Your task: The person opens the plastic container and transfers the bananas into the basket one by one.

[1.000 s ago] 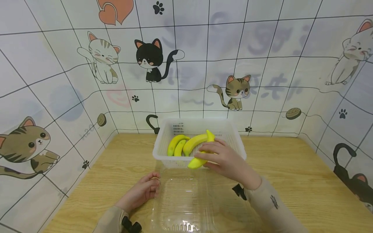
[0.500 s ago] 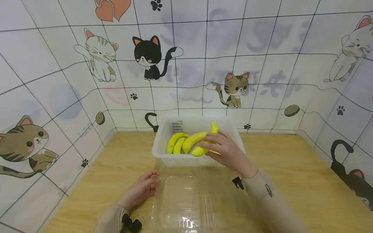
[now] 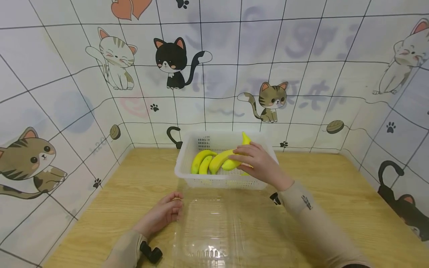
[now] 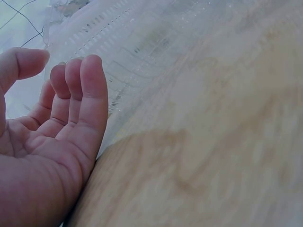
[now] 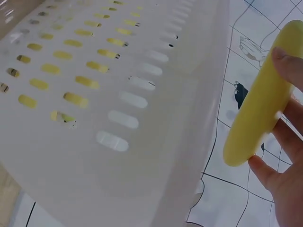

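Note:
My right hand (image 3: 263,163) grips a yellow banana (image 5: 262,104) between thumb and fingers, held over the right half of a white plastic basket (image 3: 192,181). In the right wrist view the banana shows beyond the slotted basket wall (image 5: 142,184). Several other bananas (image 3: 202,162) lie in the basket's left and middle. My left hand (image 3: 164,212) rests on its side on the table, fingers loosely bent, holding nothing. Its fingertips (image 4: 91,66) are right at the edge of a clear plastic clamshell box (image 3: 207,227), which stands in front of the basket.
The wood-grain table (image 3: 335,193) carries everything. Walls covered in a cat-patterned sheet (image 3: 221,82) enclose it at the back and both sides, and the basket stands close to the back one.
My right hand has carried the banana from the basket's front rim back and up, over the inside of the basket. The left hand stays beside the clear box.

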Tool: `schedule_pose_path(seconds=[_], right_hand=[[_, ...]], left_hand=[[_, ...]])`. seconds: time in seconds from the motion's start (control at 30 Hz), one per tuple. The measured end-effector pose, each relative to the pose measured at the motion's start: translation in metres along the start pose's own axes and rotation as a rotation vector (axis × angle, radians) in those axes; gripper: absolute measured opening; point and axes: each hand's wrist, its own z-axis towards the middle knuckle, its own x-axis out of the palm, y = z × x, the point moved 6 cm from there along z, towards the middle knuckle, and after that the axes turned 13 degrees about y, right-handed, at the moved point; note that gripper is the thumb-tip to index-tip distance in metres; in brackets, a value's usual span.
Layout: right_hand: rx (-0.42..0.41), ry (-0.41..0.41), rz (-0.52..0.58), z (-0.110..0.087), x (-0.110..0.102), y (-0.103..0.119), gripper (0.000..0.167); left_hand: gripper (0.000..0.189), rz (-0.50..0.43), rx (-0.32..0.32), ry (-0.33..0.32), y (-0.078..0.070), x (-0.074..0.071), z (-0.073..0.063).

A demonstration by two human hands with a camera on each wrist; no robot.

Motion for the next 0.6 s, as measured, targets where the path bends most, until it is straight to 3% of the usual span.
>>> schedule_pose_path(seconds=[0.33, 0.6], right_hand=[[-0.038, 0.017, -0.007, 0.011, -0.004, -0.014, 0.054], [-0.053, 0.102, -0.019, 0.014, 0.001, -0.027, 0.051]], left_hand=[[0.013, 0.002, 0.015, 0.023, -0.002, 0.000, 0.000], [0.012, -0.021, 0.016, 0.031, -0.001, 0.001, 0.000]])
